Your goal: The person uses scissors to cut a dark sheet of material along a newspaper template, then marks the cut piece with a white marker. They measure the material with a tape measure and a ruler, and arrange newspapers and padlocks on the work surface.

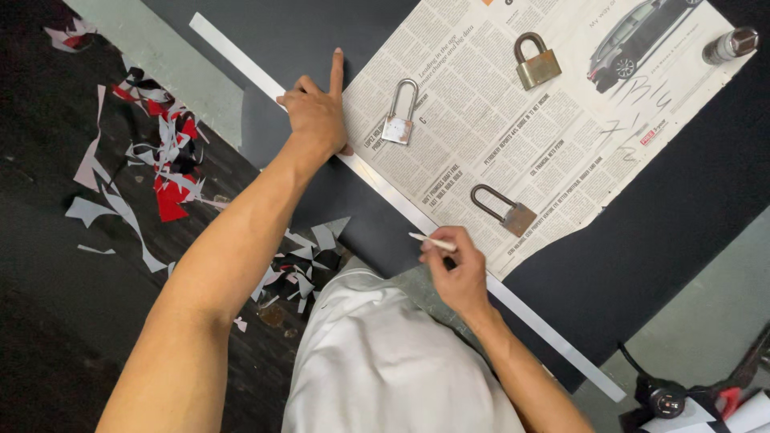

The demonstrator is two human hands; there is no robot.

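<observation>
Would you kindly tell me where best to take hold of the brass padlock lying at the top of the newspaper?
Probably by the brass padlock's boxy body, pinched across its flat sides from above: it lies flat on the newspaper, its shackle closed and thin, with bare paper all round.

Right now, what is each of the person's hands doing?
Left hand: empty, pressing down on the long metal ruler, index finger stretched out.
Right hand: closed on a thin white marking stick, its tip beside the ruler.

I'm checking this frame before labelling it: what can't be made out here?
Head view only:
- Tip of the white marker: hidden by the right hand.
- Ruler under the left hand: covered by the palm.
- Bottle: cut off by the edge.
- Dark sheet under the newspaper: covered.
</observation>
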